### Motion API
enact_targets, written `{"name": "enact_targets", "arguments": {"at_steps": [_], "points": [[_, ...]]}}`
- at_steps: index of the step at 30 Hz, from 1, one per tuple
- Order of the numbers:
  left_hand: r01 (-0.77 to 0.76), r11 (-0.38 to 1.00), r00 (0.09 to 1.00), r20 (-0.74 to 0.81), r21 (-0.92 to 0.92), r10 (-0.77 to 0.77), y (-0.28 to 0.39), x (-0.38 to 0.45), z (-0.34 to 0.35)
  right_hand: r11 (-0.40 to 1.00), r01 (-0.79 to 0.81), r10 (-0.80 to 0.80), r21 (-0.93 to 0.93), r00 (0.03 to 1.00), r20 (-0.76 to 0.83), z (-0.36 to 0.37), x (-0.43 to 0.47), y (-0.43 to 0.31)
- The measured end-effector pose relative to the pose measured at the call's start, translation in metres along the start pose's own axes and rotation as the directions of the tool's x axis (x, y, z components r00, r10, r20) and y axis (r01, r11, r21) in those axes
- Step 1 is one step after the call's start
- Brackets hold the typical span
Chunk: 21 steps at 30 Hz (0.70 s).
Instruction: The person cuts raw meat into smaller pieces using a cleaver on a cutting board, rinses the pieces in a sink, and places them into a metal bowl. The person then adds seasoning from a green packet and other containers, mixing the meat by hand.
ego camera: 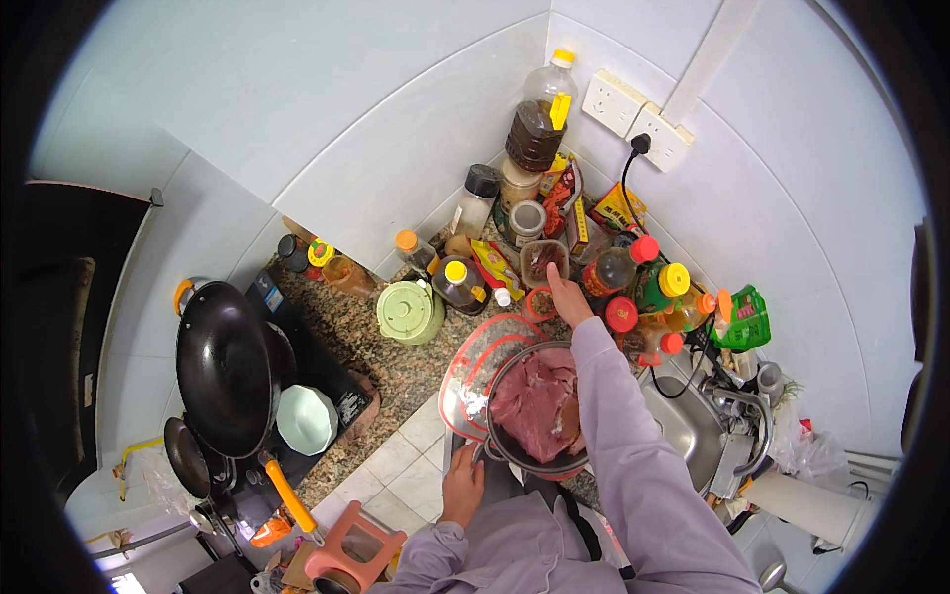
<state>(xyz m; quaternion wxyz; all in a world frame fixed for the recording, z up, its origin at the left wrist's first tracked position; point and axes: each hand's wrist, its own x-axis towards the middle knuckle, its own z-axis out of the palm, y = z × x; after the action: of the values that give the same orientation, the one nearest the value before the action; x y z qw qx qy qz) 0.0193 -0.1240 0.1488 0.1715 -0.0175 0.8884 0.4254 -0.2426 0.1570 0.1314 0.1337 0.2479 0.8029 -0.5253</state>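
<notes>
A metal pot (493, 431) holding a large piece of raw meat (534, 408) stands directly before me at the counter's edge. My left hand (462, 482) is at the pot's near left side, its fingertips by the loop handle (482, 450); I cannot tell whether they grip it. Beyond the pot, my right hand (569, 298) reaches out with a finger at a small clear container (544, 261) of dark reddish contents. Its grip is hidden. An orange-rimmed jar (539, 305) stands just left of that hand. Partly under the pot lies a clear board with red edging (464, 371).
Bottles, jars and packets crowd the corner, including a large oil bottle (538, 126) and a red-capped bottle (612, 269). A lidded green pot (410, 312) stands left of them. Further left are a black wok (226, 371) and a pale bowl (306, 419). A steel sink (679, 427) is at right.
</notes>
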Motion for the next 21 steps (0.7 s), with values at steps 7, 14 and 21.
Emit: {"name": "enact_targets", "arguments": {"at_steps": [7, 14, 21], "points": [[-0.03, 0.999, 0.999, -0.014, -0.014, 0.03, 0.014, 0.009, -0.01, 0.944, 0.314, -0.33, -0.104, 0.922, -0.204, 0.001, -0.019, 0.001], [0.001, 0.963, 0.999, 0.048, -0.271, 0.013, 0.012, 0.047, -0.007, 0.911, 0.407, -0.398, 0.064, 0.909, -0.121, -0.02, -0.044, -0.03], [-0.103, 0.85, 0.99, 0.027, -0.516, 0.137, 0.073, 0.091, -0.014, 0.921, 0.385, -0.38, 0.06, 0.921, -0.081, -0.038, -0.093, -0.038]]}}
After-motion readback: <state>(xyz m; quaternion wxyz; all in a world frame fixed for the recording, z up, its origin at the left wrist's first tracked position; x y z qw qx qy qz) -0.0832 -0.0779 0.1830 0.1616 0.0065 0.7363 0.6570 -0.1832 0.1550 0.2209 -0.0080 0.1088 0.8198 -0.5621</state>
